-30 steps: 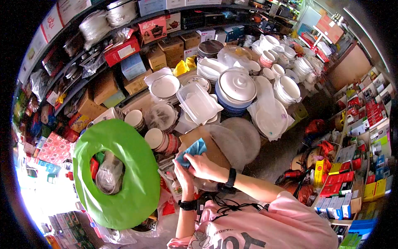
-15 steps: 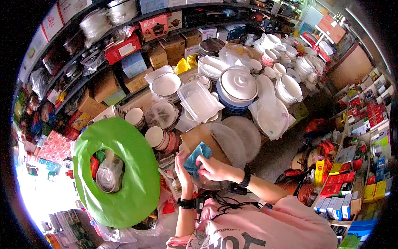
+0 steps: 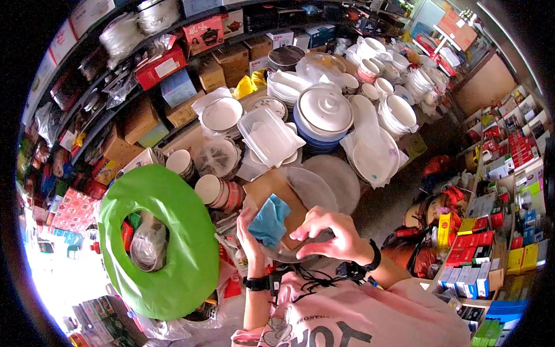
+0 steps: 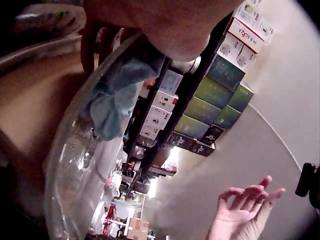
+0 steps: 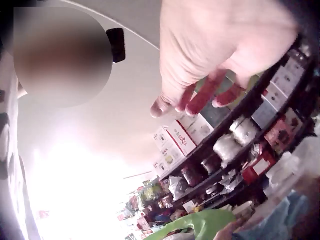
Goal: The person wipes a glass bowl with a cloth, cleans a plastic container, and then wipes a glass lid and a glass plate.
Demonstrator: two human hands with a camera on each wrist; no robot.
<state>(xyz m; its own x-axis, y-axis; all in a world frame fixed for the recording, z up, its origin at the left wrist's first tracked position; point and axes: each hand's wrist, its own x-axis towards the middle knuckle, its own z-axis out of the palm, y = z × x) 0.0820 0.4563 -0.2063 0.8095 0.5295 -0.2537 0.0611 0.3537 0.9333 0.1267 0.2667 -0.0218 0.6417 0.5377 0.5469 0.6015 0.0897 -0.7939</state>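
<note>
My left hand (image 3: 250,246) holds a clear round plate (image 4: 57,195) by its edge, with fingers over the rim in the left wrist view. A crumpled blue cloth (image 3: 270,222) lies against the plate beside the left palm. To the right, my right hand (image 3: 332,234) is raised apart from the cloth and holds nothing, its fingers loosely bent and thumb apart from them. In the left wrist view the right hand (image 4: 242,212) shows its palm and spread fingers. Part of the plate is hidden behind the hands and cloth.
Ahead are large clear plates (image 3: 338,182), a brown cardboard piece (image 3: 283,188), a lidded white pot (image 3: 325,110) and stacked bowls (image 3: 211,191). A big green ring-shaped sheet (image 3: 191,277) stands on the left. Boxed goods line the shelves (image 3: 167,136) and the right side.
The right hand has let go of the blue cloth and moved right and away from it. The cloth stays by the left hand, more spread out. The view has shifted slightly.
</note>
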